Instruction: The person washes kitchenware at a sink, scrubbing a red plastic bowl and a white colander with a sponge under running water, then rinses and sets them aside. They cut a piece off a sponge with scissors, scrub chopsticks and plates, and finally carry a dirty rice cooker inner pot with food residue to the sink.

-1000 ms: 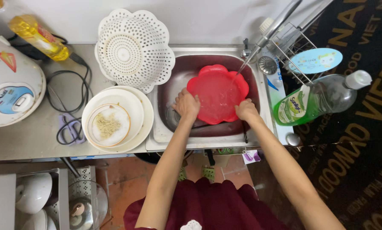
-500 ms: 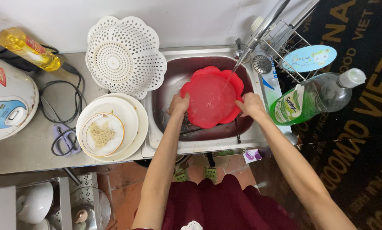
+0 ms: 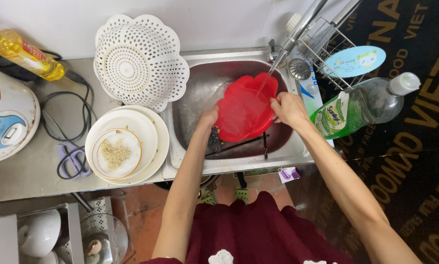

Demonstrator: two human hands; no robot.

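Note:
A red flower-shaped plastic bowl [image 3: 244, 110] is tilted up on its edge inside the steel sink [image 3: 195, 98], under a thin stream of water from the faucet [image 3: 297, 34]. My right hand [image 3: 288, 108] grips the bowl's right rim. My left hand [image 3: 208, 118] holds its left rim, partly hidden behind the bowl. A dark scrubber [image 3: 214, 141] and chopsticks [image 3: 239, 144] lie in the sink bottom below the bowl.
A white perforated colander [image 3: 136, 58] leans at the sink's left. Stacked white plates with food scraps [image 3: 124, 142] sit on the counter by scissors [image 3: 73, 159], a cord, an oil bottle [image 3: 26, 54] and a rice cooker [image 3: 7, 122]. A green dish-soap bottle [image 3: 356, 110] and a wire rack [image 3: 327, 46] stand to the right.
The red bowl has gone from lying flat to tilted up on its edge. My right hand moved up along its rim, and the chopsticks in the sink bottom came into view.

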